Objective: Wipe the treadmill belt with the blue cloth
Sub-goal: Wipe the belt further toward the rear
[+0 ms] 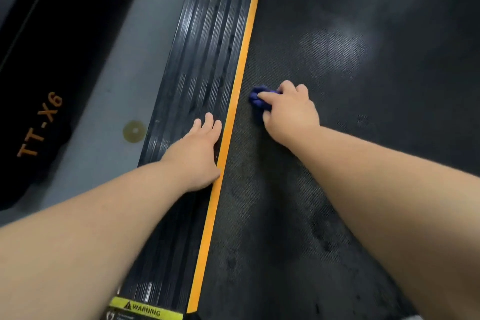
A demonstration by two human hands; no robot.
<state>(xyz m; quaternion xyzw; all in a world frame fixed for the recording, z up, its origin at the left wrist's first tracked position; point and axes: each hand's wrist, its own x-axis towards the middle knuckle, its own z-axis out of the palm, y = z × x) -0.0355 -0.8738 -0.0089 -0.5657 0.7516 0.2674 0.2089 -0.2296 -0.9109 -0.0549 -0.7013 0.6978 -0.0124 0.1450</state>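
Observation:
The dark textured treadmill belt (337, 86) fills the right half of the view, with dusty smudges near its left side. My right hand (288, 112) grips a bunched blue cloth (257, 100) and presses it on the belt, close to the orange stripe (233, 112). Most of the cloth is hidden under my fingers. My left hand (198, 148) rests flat with straight fingers on the ribbed black side rail (197, 47), its thumb edge against the orange stripe.
Grey floor (117, 73) lies left of the rail, with a round yellow disc (134, 131) on it. Another black machine base marked TT-X6 (39, 125) sits at far left. A yellow warning label (145, 310) is on the rail's near end.

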